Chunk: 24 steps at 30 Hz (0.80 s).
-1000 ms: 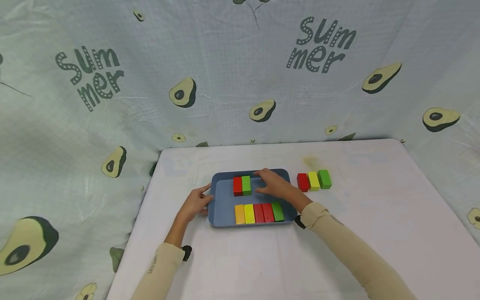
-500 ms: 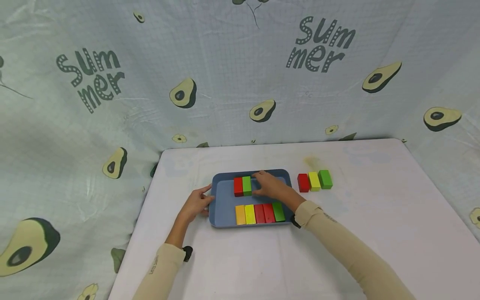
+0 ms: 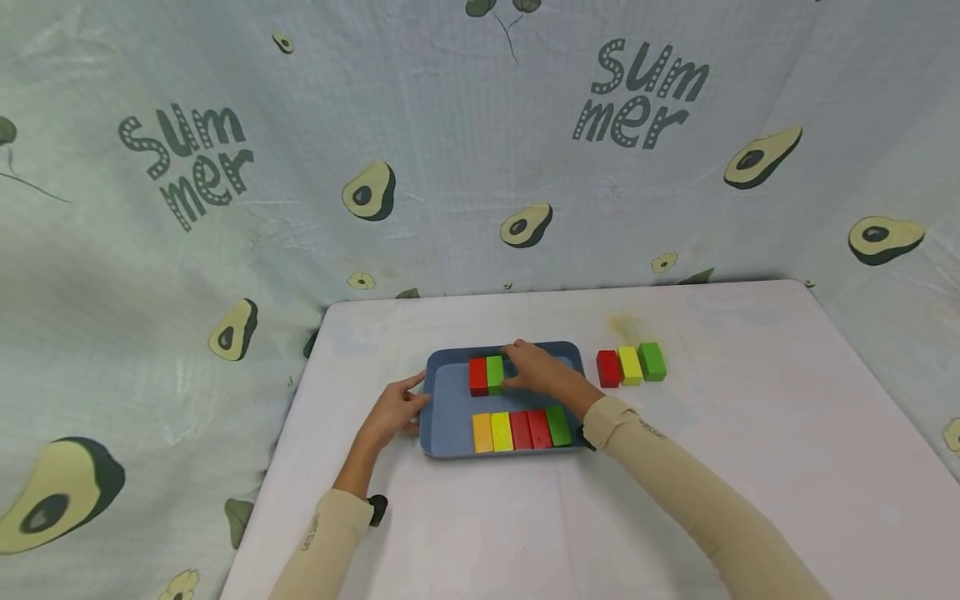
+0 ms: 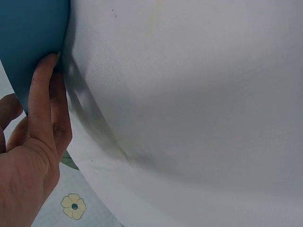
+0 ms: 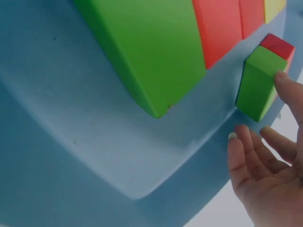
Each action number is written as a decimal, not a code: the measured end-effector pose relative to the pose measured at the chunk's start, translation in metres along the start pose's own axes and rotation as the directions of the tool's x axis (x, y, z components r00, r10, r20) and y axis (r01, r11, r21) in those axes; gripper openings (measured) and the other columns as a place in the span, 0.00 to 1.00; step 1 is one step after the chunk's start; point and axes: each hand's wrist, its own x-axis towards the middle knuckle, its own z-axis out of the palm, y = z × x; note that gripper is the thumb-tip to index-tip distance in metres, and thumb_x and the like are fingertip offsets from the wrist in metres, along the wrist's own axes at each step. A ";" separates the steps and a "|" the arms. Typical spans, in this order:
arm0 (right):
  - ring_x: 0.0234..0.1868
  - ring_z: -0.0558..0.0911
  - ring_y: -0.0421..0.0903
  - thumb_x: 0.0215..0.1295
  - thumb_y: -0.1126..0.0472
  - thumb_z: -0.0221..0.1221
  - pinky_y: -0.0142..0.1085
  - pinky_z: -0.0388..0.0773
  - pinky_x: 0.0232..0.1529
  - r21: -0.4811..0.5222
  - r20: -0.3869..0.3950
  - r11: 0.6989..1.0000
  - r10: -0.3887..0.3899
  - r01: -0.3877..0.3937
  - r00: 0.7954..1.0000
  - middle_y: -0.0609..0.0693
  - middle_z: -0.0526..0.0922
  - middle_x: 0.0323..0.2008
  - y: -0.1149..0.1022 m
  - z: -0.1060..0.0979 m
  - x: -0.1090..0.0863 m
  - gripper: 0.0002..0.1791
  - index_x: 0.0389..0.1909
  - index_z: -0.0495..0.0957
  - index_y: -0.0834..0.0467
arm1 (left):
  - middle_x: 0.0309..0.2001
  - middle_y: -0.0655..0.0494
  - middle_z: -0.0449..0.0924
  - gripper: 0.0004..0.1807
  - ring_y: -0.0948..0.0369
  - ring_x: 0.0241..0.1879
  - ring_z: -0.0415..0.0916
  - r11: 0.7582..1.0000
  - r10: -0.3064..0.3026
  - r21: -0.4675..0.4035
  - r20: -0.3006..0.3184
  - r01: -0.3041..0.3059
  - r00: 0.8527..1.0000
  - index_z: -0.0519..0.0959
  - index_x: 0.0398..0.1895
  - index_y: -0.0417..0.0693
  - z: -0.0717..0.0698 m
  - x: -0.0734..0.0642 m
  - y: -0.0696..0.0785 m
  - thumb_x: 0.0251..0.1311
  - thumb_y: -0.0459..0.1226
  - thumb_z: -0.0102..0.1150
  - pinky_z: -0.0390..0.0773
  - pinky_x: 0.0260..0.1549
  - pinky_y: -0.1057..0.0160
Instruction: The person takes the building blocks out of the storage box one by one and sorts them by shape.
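Avocado-print cloth (image 3: 450, 133) hangs behind a white table (image 3: 487, 533), and out on that table sits a blue tray (image 3: 450, 421)! Left hand (image 3: 393, 408) first: it's on the tray's left edge, thumb to one side and fingers to the other, pinching the wall. Across the right edge comes the right hand (image 3: 536, 368), half open, fingers loosely bent, one digit's tip on a green block (image 3: 495, 375), the others looking clear of it in the right wrist view. That block stands near the tray's far edge, just left of middle, side against a red block (image 3: 477, 377). Down along the near edge, a row of five blocks (image 3: 521, 430): orange, yellow, red, red, green, running toward the near right corner. Beyond the tray's right edge, three more blocks (image 3: 630, 365), red, yellow, green, on the table itself.
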 end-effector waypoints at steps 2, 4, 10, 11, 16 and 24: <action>0.57 0.71 0.51 0.56 0.51 0.67 0.44 0.71 0.56 -0.001 0.014 1.000 0.007 -0.007 1.000 0.58 0.68 0.60 0.002 0.002 0.001 0.39 0.66 0.65 0.62 | 0.33 0.39 0.70 0.31 0.54 0.29 0.75 1.000 -0.003 -0.002 0.000 0.003 1.000 0.59 0.71 0.42 0.001 0.000 0.000 0.65 0.29 0.53 0.82 0.23 0.57; 0.58 0.70 0.52 0.56 0.51 0.67 0.45 0.70 0.57 0.002 0.024 1.000 0.004 -0.004 1.000 0.59 0.67 0.61 0.003 0.004 0.002 0.40 0.66 0.64 0.62 | 0.33 0.40 0.70 0.31 0.55 0.29 0.74 1.000 -0.006 0.003 -0.006 0.006 1.000 0.59 0.71 0.43 0.002 0.001 -0.001 0.64 0.29 0.53 0.82 0.23 0.57; 0.57 0.70 0.51 0.55 0.50 0.68 0.45 0.70 0.58 0.031 0.037 0.999 -0.027 0.026 0.999 0.59 0.68 0.60 0.005 0.007 0.002 0.40 0.65 0.64 0.63 | 0.32 0.41 0.70 0.31 0.56 0.27 0.73 1.000 -0.005 0.013 -0.012 0.005 1.000 0.59 0.71 0.43 0.004 0.003 -0.003 0.64 0.29 0.54 0.82 0.22 0.57; 0.56 0.71 0.50 0.55 0.51 0.68 0.45 0.70 0.57 0.035 0.040 0.999 -0.028 0.027 0.999 0.59 0.68 0.59 0.005 0.007 0.002 0.40 0.64 0.64 0.63 | 0.32 0.41 0.70 0.31 0.56 0.27 0.73 1.000 -0.005 0.010 -0.011 0.005 1.000 0.59 0.71 0.43 0.004 0.003 -0.004 0.64 0.29 0.53 0.82 0.22 0.57; 0.51 0.72 0.48 0.54 0.53 0.68 0.41 0.73 0.54 0.096 0.052 0.995 -0.036 0.031 0.998 0.56 0.72 0.54 0.006 0.006 -0.001 0.37 0.62 0.65 0.63 | 0.32 0.40 0.70 0.31 0.56 0.27 0.74 1.000 0.001 0.005 -0.001 -0.001 1.000 0.59 0.71 0.42 0.003 0.004 -0.004 0.64 0.29 0.53 0.82 0.22 0.57; 0.44 0.73 0.46 0.53 0.56 0.69 0.39 0.75 0.48 0.162 0.064 0.985 -0.072 0.060 0.995 0.53 0.75 0.46 0.013 0.001 -0.004 0.36 0.58 0.63 0.64 | 0.36 0.36 0.72 0.31 0.52 0.31 0.78 1.000 0.001 0.007 0.004 -0.001 1.000 0.57 0.71 0.41 0.001 0.002 -0.001 0.65 0.29 0.53 0.82 0.24 0.57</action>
